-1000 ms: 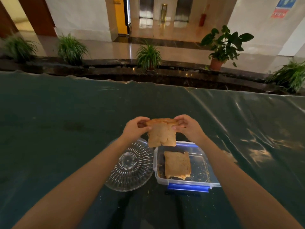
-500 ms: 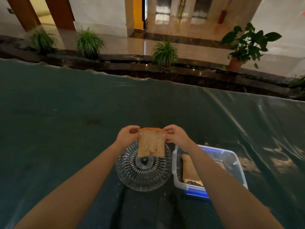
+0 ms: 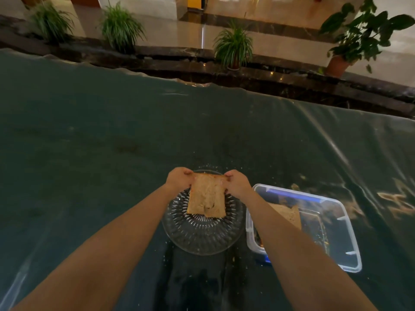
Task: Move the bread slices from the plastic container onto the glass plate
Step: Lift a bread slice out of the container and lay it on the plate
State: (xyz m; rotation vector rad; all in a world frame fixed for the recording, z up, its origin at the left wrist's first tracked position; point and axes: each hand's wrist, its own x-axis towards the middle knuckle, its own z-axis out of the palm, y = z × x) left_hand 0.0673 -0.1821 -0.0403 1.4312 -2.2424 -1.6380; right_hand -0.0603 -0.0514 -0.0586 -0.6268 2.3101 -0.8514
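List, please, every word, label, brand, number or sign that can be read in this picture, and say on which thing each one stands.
There is no readable text in this picture.
Plastic container: no label or brand shows on it.
Glass plate: only a ribbed pattern, no writing.
Bread slice held by the left hand and right hand: no writing.
Yellow panel in the hall behind: no text can be made out.

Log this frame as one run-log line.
phase: placing | left hand: grip on bread slice | right hand: grip on same slice | slice over glass plate | second slice in plastic container
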